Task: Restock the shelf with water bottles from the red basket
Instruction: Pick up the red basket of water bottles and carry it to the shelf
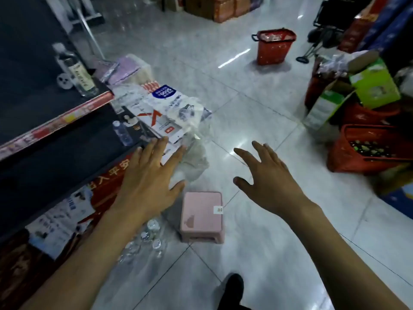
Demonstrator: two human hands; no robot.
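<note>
A red basket (273,49) stands far off on the tiled floor, its top showing clear bottle caps. On the dark shelf (40,86) at the left one clear water bottle (74,71) stands near the edge; a smaller bottle (121,133) stands on the tier below. Several clear bottles (147,237) sit on the floor under my left forearm. My left hand (149,175) reaches forward with straight fingers over the plastic-wrapped packs, holding nothing. My right hand (271,177) hovers over the floor with fingers spread, empty.
A pink stool (202,217) stands on the floor between my arms. Plastic-wrapped packs (169,110) are stacked at the shelf's end. Another red basket (366,148), green cartons (375,86) and boxes crowd the right side. My shoe (232,287) shows at the bottom.
</note>
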